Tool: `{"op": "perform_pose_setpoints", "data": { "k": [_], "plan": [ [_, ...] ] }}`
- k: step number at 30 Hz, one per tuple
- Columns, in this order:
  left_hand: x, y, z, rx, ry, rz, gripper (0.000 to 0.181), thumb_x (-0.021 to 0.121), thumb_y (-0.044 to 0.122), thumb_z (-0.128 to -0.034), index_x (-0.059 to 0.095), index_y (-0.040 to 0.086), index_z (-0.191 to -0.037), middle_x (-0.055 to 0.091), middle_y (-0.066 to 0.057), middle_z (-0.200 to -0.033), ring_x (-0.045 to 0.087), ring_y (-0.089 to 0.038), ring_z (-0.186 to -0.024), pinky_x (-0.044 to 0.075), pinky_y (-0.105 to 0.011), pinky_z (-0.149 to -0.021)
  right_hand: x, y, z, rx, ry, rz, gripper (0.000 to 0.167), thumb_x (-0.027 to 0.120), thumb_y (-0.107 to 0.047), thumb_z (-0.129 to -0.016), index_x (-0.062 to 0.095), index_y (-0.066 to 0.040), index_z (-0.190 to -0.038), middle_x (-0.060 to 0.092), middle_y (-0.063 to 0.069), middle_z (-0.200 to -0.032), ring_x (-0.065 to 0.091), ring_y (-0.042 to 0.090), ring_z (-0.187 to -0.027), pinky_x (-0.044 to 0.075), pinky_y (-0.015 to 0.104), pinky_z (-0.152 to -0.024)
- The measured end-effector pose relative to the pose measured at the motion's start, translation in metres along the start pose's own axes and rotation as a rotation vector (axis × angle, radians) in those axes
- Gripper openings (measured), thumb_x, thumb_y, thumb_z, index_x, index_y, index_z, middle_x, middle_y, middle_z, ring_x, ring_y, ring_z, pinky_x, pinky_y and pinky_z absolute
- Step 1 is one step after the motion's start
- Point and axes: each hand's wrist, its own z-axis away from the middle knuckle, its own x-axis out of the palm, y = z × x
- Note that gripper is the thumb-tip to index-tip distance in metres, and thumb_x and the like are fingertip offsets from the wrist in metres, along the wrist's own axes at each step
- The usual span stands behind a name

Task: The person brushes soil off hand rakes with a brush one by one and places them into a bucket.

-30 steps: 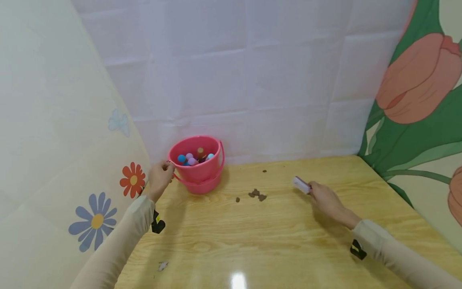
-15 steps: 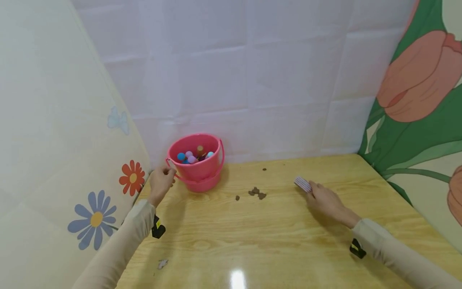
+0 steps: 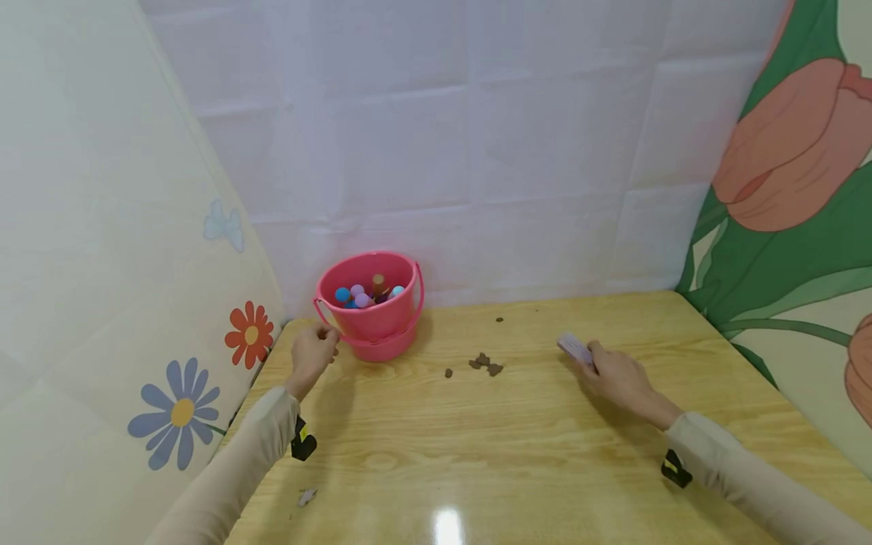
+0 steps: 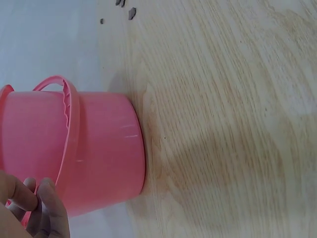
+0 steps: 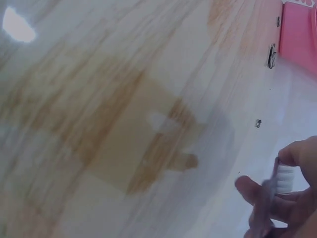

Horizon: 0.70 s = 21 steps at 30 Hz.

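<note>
A pink bucket point(image 3: 378, 325) stands upright on the wooden table at the back left, with blue, lilac and brown round-topped items point(image 3: 361, 297) inside. At its left side my left hand point(image 3: 313, 354) has thumb and finger together at the hanging bucket handle point(image 4: 72, 134), pinching it; the hand partly hides that spot in the left wrist view. Over the right half of the table, my right hand point(image 3: 616, 381) grips a small brush point(image 3: 575, 348) with white bristles point(image 5: 285, 179). Several brown flakes point(image 3: 484, 363) lie on the table between the two hands.
A single brown bit point(image 3: 499, 319) lies near the back wall, and a greyish flake point(image 3: 307, 496) at the front left. A white sheet point(image 3: 477, 151) backs the table point(image 3: 477, 446). Flower-printed panels point(image 3: 180, 412) stand at both sides.
My left hand has come down from the bucket's rim and shifted slightly right along the handle. The brush has turned in my right hand, which stays in nearly the same place.
</note>
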Motion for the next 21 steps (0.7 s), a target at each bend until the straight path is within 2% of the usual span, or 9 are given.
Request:
{"op": "perform_pose_setpoints", "data": {
  "k": [5, 8, 14, 21],
  "plan": [
    [0.004, -0.001, 0.002, 0.020, -0.013, 0.003, 0.023, 0.051, 0.010, -0.0961, 0.067, -0.006, -0.101, 0.067, -0.022, -0.093, 0.060, -0.013, -0.061, 0.050, -0.023, -0.053, 0.001, 0.005, 0.002, 0.002, -0.021, 0.007, 0.029, 0.061, -0.020, -0.096, 0.051, 0.006, -0.103, 0.056, 0.015, -0.073, 0.048, 0.020, -0.052, 0.039, 0.034, -0.042],
    [0.007, 0.000, 0.004, 0.025, -0.014, -0.010, 0.023, 0.051, 0.009, -0.0950, 0.068, -0.006, -0.101, 0.067, -0.019, -0.089, 0.060, -0.013, -0.061, 0.049, -0.023, -0.053, 0.002, 0.007, 0.001, 0.005, -0.047, 0.015, 0.032, 0.062, -0.022, -0.095, 0.053, 0.008, -0.102, 0.057, 0.016, -0.076, 0.050, 0.020, -0.054, 0.042, 0.034, -0.045],
    [0.013, 0.000, 0.007, 0.037, -0.030, -0.035, 0.021, 0.052, 0.009, -0.0944, 0.068, -0.005, -0.098, 0.066, -0.014, -0.084, 0.060, -0.013, -0.060, 0.048, -0.024, -0.052, 0.002, 0.010, 0.000, 0.039, -0.148, 0.009, 0.028, 0.062, -0.019, -0.095, 0.054, 0.006, -0.087, 0.051, 0.012, -0.073, 0.049, 0.023, -0.060, 0.042, 0.035, -0.050],
    [0.016, -0.003, 0.009, 0.054, -0.034, -0.052, 0.023, 0.051, 0.008, -0.0931, 0.069, -0.005, -0.098, 0.067, -0.015, -0.084, 0.059, -0.014, -0.059, 0.048, -0.025, -0.052, 0.005, 0.012, -0.002, 0.057, -0.217, 0.010, 0.027, 0.061, -0.017, -0.094, 0.055, 0.008, -0.087, 0.050, 0.011, -0.073, 0.049, 0.023, -0.060, 0.041, 0.034, -0.050]
  ]
}}
